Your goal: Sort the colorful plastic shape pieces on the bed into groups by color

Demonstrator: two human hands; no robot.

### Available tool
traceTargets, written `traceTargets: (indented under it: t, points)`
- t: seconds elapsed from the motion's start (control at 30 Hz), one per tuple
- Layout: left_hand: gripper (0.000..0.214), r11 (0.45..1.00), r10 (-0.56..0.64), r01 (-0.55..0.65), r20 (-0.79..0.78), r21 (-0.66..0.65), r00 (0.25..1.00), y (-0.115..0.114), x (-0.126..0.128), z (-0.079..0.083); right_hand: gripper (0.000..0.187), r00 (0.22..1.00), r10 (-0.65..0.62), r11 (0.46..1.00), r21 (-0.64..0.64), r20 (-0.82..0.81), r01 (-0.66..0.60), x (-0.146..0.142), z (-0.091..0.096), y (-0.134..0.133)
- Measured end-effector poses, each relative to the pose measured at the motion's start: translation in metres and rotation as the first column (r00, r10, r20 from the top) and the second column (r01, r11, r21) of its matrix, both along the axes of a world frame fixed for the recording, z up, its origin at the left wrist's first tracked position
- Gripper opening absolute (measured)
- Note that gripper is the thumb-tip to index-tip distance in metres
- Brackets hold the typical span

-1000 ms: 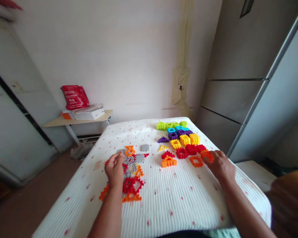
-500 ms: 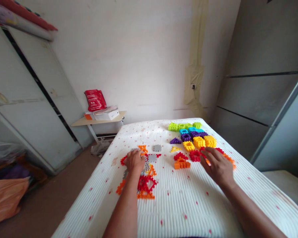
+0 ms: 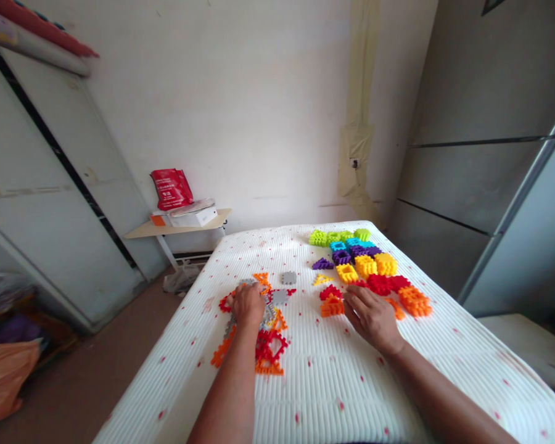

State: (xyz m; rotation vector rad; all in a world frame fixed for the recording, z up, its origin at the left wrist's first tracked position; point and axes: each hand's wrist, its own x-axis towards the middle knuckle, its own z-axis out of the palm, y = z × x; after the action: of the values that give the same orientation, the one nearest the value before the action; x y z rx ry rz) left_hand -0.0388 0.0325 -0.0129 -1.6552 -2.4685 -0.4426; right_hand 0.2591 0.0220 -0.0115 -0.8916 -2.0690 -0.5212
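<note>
My left hand [image 3: 248,306] rests over a mixed pile of flat interlocking plastic pieces, its fingers bent down into them; the fingertips are mostly hidden. Red pieces [image 3: 271,345], orange pieces [image 3: 268,368] and grey squares [image 3: 280,297] lie around it. To the right, my right hand [image 3: 372,317] is closed at the right end of a short row of orange pieces [image 3: 332,306]; its thumb is out of sight. Just behind that row lies a red triangular stack [image 3: 330,292]. Red blocks [image 3: 383,283] and a larger orange block [image 3: 415,301] sit beyond the right hand.
Yellow blocks [image 3: 366,266], purple blocks [image 3: 341,256], blue blocks [image 3: 338,245] and green blocks [image 3: 318,238] stand in rows at the back right of the white ribbed bed cover [image 3: 324,388]. A small table [image 3: 176,229] carries a red bag [image 3: 171,189]. Grey cabinets flank both sides.
My right hand has moved left, from over the red and orange blocks to the short orange row, uncovering the larger orange block. My left hand stays over the pile. The view has shifted slightly.
</note>
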Motion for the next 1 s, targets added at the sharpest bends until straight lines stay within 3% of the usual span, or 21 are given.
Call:
traceTargets:
  t: [0.17, 0.3, 0.37, 0.47, 0.57, 0.63, 0.83, 1.0]
  points:
    - [0.019, 0.997, -0.007, 0.007, 0.006, 0.072, 1.000, -0.004, -0.001, 0.003, 0.015, 1.000, 0.027, 1.000, -0.013, -0.007, -0.027, 0.001, -0.003, 0.001]
    - [0.014, 0.959, -0.104, 0.099, 0.005, 0.267, 0.995, -0.009, -0.001, 0.007, 0.015, 0.999, 0.046, 0.999, -0.019, -0.029, -0.046, 0.000, -0.001, 0.000]
    - [0.011, 0.893, -0.204, 0.195, -0.020, 0.405, 0.979, -0.012, 0.003, 0.009, 0.015, 0.997, 0.060, 0.998, -0.026, -0.044, -0.061, -0.002, 0.001, -0.001]
    - [0.012, 0.726, -0.413, 0.384, -0.085, 0.571, 0.907, -0.018, 0.015, 0.012, 0.016, 0.993, 0.077, 0.995, -0.059, -0.088, -0.082, -0.006, 0.003, -0.003]
    - [0.014, 0.539, -0.596, 0.547, -0.168, 0.641, 0.785, -0.025, 0.033, 0.017, 0.020, 0.984, 0.087, 0.990, -0.097, -0.156, -0.103, -0.012, 0.004, -0.005]
    - [0.015, 0.454, -0.671, 0.618, -0.210, 0.641, 0.711, -0.031, 0.045, 0.019, 0.025, 0.977, 0.116, 0.984, -0.116, -0.177, -0.138, -0.016, 0.004, -0.007]
    - [0.016, 0.320, -0.807, 0.726, -0.225, 0.609, 0.545, -0.040, 0.063, 0.020, 0.042, 0.956, 0.237, 0.949, -0.171, -0.173, -0.267, -0.025, 0.003, -0.010]
    - [0.011, 0.289, -0.842, 0.717, -0.188, 0.634, 0.506, -0.043, 0.069, 0.020, 0.041, 0.914, 0.301, 0.916, -0.183, -0.272, -0.356, -0.025, 0.002, -0.010]
